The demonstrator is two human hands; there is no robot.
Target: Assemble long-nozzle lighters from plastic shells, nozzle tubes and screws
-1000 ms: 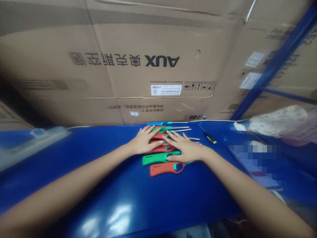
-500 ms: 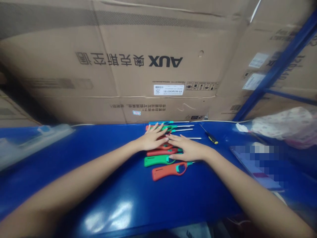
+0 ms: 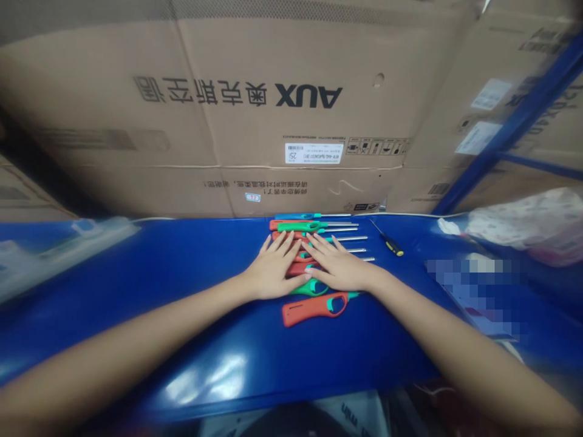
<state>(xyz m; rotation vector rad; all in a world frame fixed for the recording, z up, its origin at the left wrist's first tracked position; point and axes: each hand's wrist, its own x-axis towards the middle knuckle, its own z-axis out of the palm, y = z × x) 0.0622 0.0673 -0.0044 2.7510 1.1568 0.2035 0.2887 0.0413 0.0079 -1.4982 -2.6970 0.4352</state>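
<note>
A row of long-nosed lighters lies on the blue table, with red, green and blue handles and thin metal tubes pointing right. My left hand rests flat on their handles, fingers spread. Beside it, my right hand also lies flat with fingers apart, over the middle lighters. The nearest red lighter sits uncovered just in front of both hands. A green lighter and a blue one lie uncovered at the far end of the row.
A small screwdriver with a yellow-and-black handle lies to the right of the lighters. Large cardboard boxes stand right behind the table. A clear plastic bag sits at the right, a pale flat object at the left.
Both hands slid a little toward me over the lighters and drew closer together, now covering the green lighter near the front. The camera view shifted slightly.
</note>
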